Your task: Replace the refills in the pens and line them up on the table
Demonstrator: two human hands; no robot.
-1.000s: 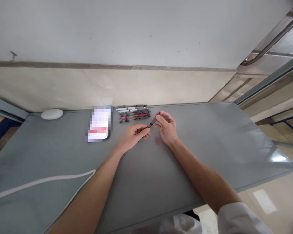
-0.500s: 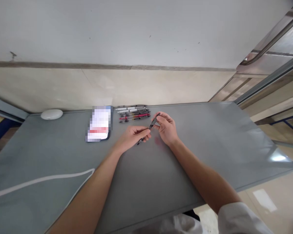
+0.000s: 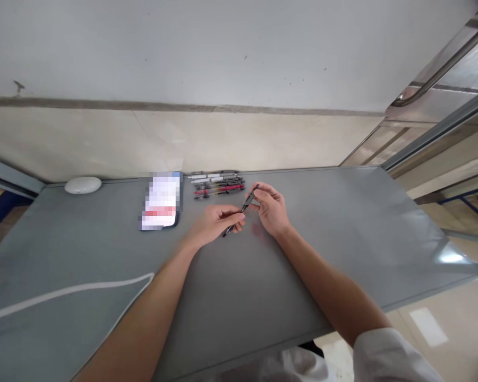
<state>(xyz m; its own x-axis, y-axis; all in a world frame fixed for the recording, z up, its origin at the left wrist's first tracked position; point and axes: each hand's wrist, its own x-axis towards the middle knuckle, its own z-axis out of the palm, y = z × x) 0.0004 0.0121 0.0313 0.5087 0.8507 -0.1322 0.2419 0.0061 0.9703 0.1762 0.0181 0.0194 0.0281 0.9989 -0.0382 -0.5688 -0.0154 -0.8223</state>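
Between my two hands a dark pen (image 3: 249, 199) is held at a slant over the desk, its lower end pointing down and left. My left hand (image 3: 218, 223) pinches the pen's lower part between thumb and fingers. Around its upper part, the fingertips of my right hand (image 3: 270, 208) are closed. Just beyond my left hand, several pens (image 3: 219, 180) lie side by side near the wall, among them white, grey, black and red ones.
A phone (image 3: 161, 201) with a lit, blurred screen lies left of the pens. Farther left sits a white rounded case (image 3: 83, 185). A white cable (image 3: 75, 289) crosses the grey desk (image 3: 350, 223) by my left forearm. The wall (image 3: 239, 140) borders the desk's back edge.
The view has shifted very slightly. Both hands keep their hold on the pen, almost unmoved.
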